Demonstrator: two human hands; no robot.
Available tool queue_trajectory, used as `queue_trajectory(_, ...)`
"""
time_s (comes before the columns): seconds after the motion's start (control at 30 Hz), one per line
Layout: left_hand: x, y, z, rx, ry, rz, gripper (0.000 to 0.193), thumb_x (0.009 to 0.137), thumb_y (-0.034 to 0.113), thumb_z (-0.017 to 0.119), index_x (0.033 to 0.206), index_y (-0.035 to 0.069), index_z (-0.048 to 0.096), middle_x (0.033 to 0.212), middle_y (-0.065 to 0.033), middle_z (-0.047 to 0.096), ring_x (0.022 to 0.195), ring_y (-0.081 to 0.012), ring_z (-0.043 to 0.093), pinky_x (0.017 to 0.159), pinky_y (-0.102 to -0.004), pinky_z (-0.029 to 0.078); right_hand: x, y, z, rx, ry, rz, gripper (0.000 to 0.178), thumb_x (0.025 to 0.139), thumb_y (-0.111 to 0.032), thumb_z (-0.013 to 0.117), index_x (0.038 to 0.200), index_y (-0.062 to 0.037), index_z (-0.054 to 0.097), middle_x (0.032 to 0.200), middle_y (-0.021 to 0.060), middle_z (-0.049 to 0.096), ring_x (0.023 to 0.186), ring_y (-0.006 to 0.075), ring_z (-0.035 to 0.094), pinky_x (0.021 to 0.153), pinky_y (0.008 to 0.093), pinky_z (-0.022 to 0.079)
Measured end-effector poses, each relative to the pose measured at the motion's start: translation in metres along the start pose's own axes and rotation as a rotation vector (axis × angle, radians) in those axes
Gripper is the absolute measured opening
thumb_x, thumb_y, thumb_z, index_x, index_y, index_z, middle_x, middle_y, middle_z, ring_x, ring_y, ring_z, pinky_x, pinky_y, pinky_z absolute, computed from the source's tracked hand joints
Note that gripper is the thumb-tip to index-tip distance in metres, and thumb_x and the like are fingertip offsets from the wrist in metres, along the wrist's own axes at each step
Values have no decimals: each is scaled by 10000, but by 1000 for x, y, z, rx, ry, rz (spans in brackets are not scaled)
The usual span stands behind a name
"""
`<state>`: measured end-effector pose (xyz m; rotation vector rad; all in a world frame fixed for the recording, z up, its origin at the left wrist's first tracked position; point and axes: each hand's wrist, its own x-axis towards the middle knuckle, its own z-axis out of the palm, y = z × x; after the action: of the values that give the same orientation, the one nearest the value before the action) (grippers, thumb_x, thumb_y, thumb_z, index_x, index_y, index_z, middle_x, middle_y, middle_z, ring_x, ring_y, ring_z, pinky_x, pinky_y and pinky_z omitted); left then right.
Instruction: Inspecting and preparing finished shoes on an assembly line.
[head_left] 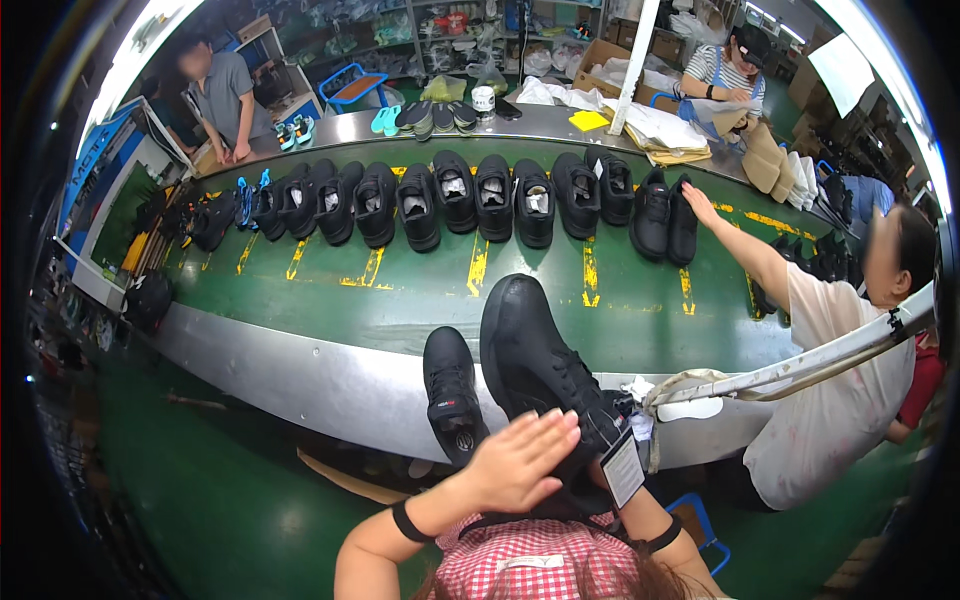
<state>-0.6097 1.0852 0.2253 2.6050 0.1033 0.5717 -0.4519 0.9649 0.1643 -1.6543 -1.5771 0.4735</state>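
I hold two black lace-up shoes up over the near metal rim of the conveyor. My left hand (520,462) lies against them with its fingers straight and together, the fingertips on the larger black shoe (535,365). Its thumb side meets the heel of the smaller black shoe (452,392). My right hand is hidden under the larger shoe and a white hang tag (622,468). Only my right wrist (650,515), with a black band, shows.
A green conveyor belt (400,290) with yellow marks carries a long row of black shoes (455,195) along its far side. A person at the right (830,400) reaches a hand to the row's end pair (665,215). Two other people stand behind the belt. A white bar (800,365) crosses at the right.
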Motion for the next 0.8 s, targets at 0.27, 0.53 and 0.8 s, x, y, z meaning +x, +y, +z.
queue_trajectory(0.27,-5,20,-2,31,24,114,523,806,420,422,1182,61,483,1261,-187,405,1171,-300,396,999,-432,226,7,-6,15,543,-18,468,329,797,-139,529,1114,-52,502,1107,107,540,1028,223,507,895,341,384)
queue_trajectory(0.53,-4,-10,-19,16,17,-48,689,768,455,471,1234,-42,367,1277,-215,370,1202,-344,340,1006,-436,211,19,-24,27,891,57,648,450,741,42,499,1183,-19,436,1153,87,496,1048,171,476,903,304,382)
queue_trajectory(0.8,3,-16,-33,157,35,-301,757,684,411,596,1266,4,333,1320,-188,318,1221,-325,305,998,-443,223,10,-21,32,859,-5,699,410,727,39,497,1133,-14,484,1071,92,550,986,175,520,855,307,417)
